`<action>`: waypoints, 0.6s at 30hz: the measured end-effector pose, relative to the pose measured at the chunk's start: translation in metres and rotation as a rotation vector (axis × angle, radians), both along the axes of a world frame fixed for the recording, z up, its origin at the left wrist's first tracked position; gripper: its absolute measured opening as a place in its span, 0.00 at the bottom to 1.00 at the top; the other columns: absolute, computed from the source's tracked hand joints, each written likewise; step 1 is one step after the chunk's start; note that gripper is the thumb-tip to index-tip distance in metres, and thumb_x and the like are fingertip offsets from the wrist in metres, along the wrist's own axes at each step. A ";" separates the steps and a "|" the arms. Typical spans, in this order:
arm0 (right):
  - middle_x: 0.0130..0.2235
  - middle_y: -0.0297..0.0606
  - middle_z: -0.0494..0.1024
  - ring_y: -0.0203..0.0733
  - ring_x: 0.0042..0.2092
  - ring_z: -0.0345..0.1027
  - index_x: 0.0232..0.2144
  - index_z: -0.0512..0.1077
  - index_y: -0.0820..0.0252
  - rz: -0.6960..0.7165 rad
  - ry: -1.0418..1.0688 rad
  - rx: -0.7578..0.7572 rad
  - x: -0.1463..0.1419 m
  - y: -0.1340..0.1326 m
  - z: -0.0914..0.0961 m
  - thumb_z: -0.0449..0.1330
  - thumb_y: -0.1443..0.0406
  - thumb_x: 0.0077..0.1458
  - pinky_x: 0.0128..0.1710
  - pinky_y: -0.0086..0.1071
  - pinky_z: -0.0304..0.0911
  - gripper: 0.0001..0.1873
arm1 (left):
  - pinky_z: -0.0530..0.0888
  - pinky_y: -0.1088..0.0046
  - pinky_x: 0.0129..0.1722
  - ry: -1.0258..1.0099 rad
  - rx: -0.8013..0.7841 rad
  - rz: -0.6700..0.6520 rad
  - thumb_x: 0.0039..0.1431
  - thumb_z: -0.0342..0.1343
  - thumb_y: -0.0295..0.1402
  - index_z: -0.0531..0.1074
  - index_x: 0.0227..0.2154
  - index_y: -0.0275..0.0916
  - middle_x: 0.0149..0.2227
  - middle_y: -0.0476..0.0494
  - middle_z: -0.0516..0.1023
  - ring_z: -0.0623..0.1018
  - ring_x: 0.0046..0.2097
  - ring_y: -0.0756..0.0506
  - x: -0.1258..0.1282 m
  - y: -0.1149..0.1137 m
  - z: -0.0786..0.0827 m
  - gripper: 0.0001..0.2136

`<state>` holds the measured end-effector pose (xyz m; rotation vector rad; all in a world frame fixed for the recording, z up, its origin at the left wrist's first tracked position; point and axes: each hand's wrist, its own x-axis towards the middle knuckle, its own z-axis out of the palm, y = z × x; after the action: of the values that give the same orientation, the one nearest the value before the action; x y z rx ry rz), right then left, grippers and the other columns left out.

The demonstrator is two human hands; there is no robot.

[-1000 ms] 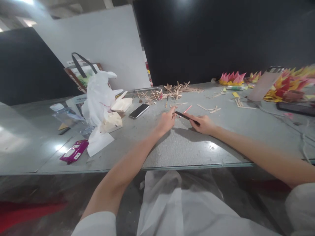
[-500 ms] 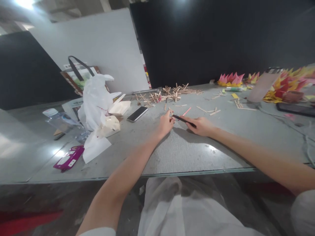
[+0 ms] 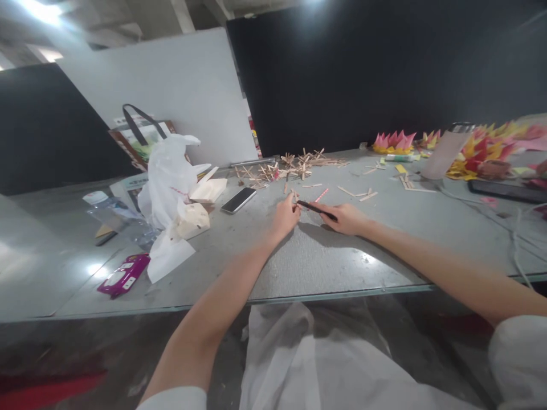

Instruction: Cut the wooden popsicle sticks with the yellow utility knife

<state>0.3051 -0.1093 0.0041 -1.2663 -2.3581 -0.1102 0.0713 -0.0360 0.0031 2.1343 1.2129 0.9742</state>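
In the head view, my left hand (image 3: 287, 216) is closed in a pinch on a small wooden stick (image 3: 294, 196), just above the grey tabletop. My right hand (image 3: 347, 219) grips a slim black tool (image 3: 317, 209) shaped like a utility knife. Its front end points left and meets the stick at my left fingertips; whether it touches the wood is too small to tell. Just behind the tool lies a red-and-white striped straw-like strip (image 3: 322, 195). Beyond my hands spreads a heap of wooden sticks (image 3: 305, 164).
A smartphone (image 3: 238, 200) lies left of my left hand. Farther left are a white plastic bag (image 3: 164, 176), a clear bottle (image 3: 122, 219) and a purple packet (image 3: 123, 276). Loose sticks (image 3: 370, 195), a frosted bottle (image 3: 447, 154), paper flowers (image 3: 393, 142) and a cable (image 3: 516, 239) are at right.
The camera view has shifted slightly. Both hands keep nearly the same pose, with the black tool's tip still at the stick.
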 end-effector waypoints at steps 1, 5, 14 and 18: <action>0.37 0.38 0.86 0.39 0.27 0.73 0.74 0.62 0.53 0.002 -0.001 0.000 0.000 0.001 0.000 0.48 0.60 0.73 0.30 0.30 0.55 0.30 | 0.76 0.70 0.41 -0.003 -0.004 0.000 0.65 0.53 0.23 0.71 0.58 0.39 0.36 0.43 0.85 0.85 0.37 0.45 0.000 0.000 0.000 0.20; 0.36 0.38 0.86 0.39 0.27 0.72 0.74 0.62 0.52 0.003 -0.011 0.007 0.001 0.002 -0.002 0.49 0.60 0.73 0.30 0.30 0.55 0.30 | 0.76 0.71 0.40 -0.025 -0.027 -0.006 0.67 0.55 0.26 0.71 0.58 0.41 0.35 0.44 0.85 0.84 0.35 0.45 -0.001 0.001 -0.002 0.18; 0.39 0.39 0.87 0.39 0.28 0.74 0.74 0.62 0.52 0.013 0.004 -0.004 0.001 0.002 -0.002 0.49 0.60 0.73 0.31 0.30 0.57 0.30 | 0.75 0.71 0.40 -0.027 -0.011 -0.014 0.65 0.55 0.23 0.70 0.60 0.39 0.35 0.44 0.85 0.84 0.35 0.45 -0.002 0.004 -0.005 0.21; 0.36 0.39 0.86 0.39 0.27 0.72 0.73 0.63 0.54 0.002 -0.002 -0.004 0.001 0.001 0.000 0.49 0.60 0.73 0.30 0.30 0.55 0.30 | 0.75 0.70 0.42 -0.012 -0.010 0.008 0.64 0.55 0.22 0.71 0.60 0.40 0.35 0.44 0.85 0.84 0.35 0.45 -0.001 0.003 -0.003 0.22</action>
<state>0.3059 -0.1086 0.0043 -1.2656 -2.3621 -0.1061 0.0701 -0.0335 0.0004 2.1141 1.2187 0.9809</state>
